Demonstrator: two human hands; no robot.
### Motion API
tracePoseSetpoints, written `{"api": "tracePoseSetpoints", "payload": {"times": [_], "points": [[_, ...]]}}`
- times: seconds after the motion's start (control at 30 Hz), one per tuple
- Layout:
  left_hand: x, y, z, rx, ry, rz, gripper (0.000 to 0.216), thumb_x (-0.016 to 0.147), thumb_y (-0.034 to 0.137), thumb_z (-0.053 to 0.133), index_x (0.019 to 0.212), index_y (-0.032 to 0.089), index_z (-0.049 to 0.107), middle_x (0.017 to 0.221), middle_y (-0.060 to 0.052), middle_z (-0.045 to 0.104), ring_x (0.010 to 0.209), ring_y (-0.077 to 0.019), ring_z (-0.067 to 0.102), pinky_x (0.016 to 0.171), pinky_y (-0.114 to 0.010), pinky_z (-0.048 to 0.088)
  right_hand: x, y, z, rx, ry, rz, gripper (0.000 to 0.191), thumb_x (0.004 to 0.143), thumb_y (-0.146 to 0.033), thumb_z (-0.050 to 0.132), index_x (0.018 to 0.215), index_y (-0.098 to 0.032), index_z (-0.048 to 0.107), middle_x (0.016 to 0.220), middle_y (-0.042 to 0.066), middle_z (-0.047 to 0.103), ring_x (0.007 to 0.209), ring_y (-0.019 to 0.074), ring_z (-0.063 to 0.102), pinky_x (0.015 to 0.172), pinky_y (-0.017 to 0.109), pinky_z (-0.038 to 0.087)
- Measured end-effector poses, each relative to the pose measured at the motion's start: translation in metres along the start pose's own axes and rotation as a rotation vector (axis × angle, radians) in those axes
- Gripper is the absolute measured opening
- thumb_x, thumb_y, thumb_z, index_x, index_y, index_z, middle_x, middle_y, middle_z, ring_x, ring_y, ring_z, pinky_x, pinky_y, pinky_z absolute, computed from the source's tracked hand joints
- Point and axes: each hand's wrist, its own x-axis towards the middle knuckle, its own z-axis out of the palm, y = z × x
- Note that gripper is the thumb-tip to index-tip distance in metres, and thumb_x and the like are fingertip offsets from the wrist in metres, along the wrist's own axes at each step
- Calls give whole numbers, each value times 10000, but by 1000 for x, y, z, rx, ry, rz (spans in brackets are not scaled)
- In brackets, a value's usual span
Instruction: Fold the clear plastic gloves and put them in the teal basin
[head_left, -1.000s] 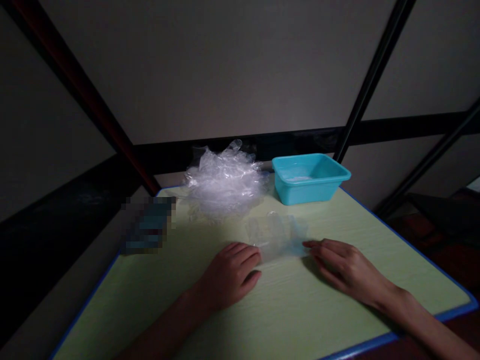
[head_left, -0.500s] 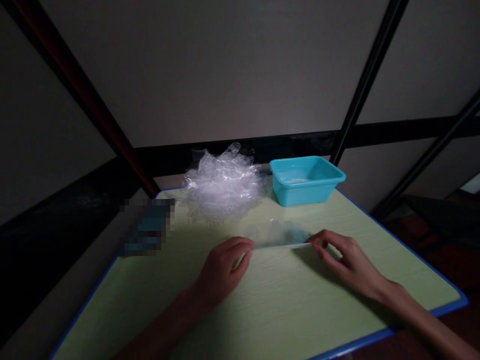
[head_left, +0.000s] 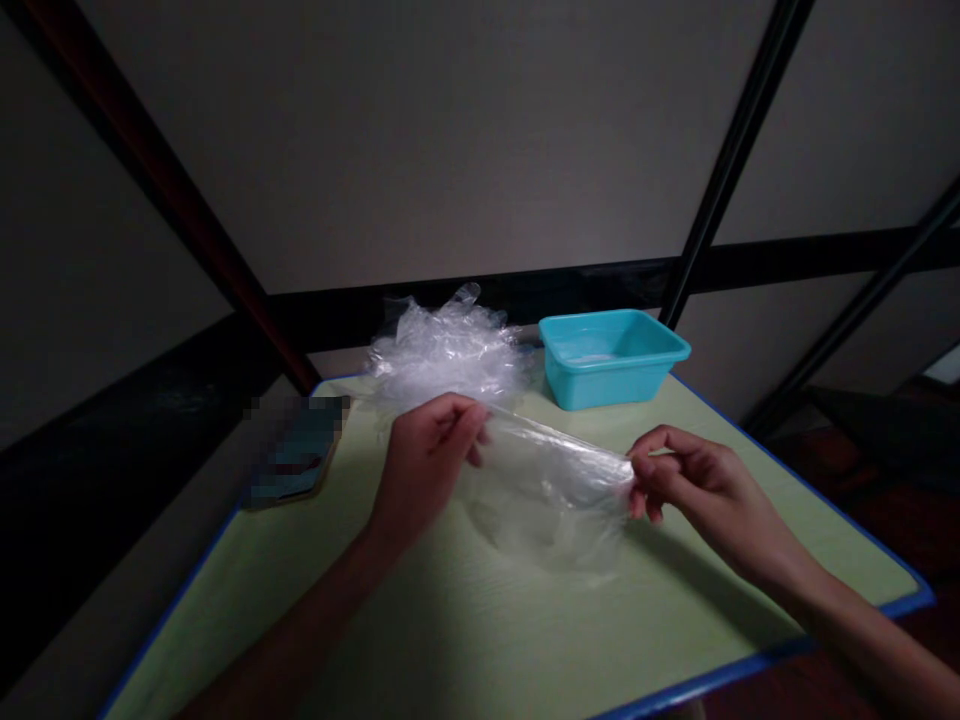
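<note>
While the left hand point(head_left: 424, 455) pinches one end of a clear thin plastic glove point(head_left: 551, 480), the right hand point(head_left: 694, 490) at 3 o'clock grips the other end with closed fingers, holding it above the pale green worktop point(head_left: 480, 640).

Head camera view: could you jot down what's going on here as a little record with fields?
Left hand: left hand pinches one end of a clear plastic glove
Right hand: right hand pinches the other end
Glove: lifted, stretched between both hands, hanging above the table
Behind: heap of clear plastic gloves; turquoise tub to its right
Table: pale green top, blue edge
Lighting: dim
</note>
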Motion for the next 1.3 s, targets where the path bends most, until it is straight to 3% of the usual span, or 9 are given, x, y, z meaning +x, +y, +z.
{"api": "tracePoseSetpoints", "payload": {"times": [0.13,0.3,0.47,0.57,0.7,0.8,0.9,1.0,1.3], "points": [[22,-20,14,98,-155,-24,216,797,254,417,628,153,507,474,65,448,373,-67,422,366,-163,322,-1,13,1,68,-26,160,262,779,-421,510,718,-169,468,528,22,606,440,97,544,440,223,469],[43,-64,52,235,-371,42,205,764,202,459,591,139,549,477,35,509,455,-102,498,440,-184,358,-8,44,-3,57,-41,251,279,773,-445,493,708,-178,445,637,42,609,489,105,568,417,215,468],[53,-78,89,383,-439,132,178,775,189,493,639,144,599,568,5,561,562,-144,549,514,-218,383,-16,59,-14,-122,-119,312,205,822,-368,420,720,-193,395,496,-52,478,346,70,437,306,169,332],[53,-68,98,449,-418,216,127,788,237,530,835,150,609,776,-36,612,748,-195,578,665,-281,421,-16,54,-27,-443,-139,214,139,815,-287,420,721,-186,438,478,-44,473,362,88,432,334,194,325],[42,-53,85,514,-364,301,173,827,258,493,946,156,566,976,-68,576,946,-220,524,829,-331,385,-7,41,-41,-872,-62,-13,107,810,-208,415,798,-171,514,590,20,580,476,139,527,456,258,415],[27,-52,63,555,-308,297,146,833,207,460,924,141,553,945,-77,576,907,-217,535,809,-327,403,8,37,-39,-924,-141,-189,232,861,-211,356,1008,-151,524,940,93,627,779,181,608,697,323,489],[9,-61,42,572,-246,277,125,828,173,436,889,150,542,889,-61,583,840,-196,550,760,-304,428,30,44,-28,-962,-352,-385,429,899,-290,322,1292,-120,346,1333,123,388,1205,216,378,975,381,352],[-7,-72,28,577,-196,260,126,829,174,411,855,164,534,860,-51,588,800,-184,557,733,-298,443,50,58,-18,-1006,-511,-491,561,899,-392,318,1367,-106,197,1425,119,198,1296,218,194,1047,404,235],[-24,-85,19,525,-191,228,152,818,193,402,851,168,548,858,-59,601,815,-194,567,755,-324,454,50,76,-4,-1137,-484,-413,587,916,-434,212,1378,-80,132,1423,143,146,1308,208,137,1063,434,163]]}}
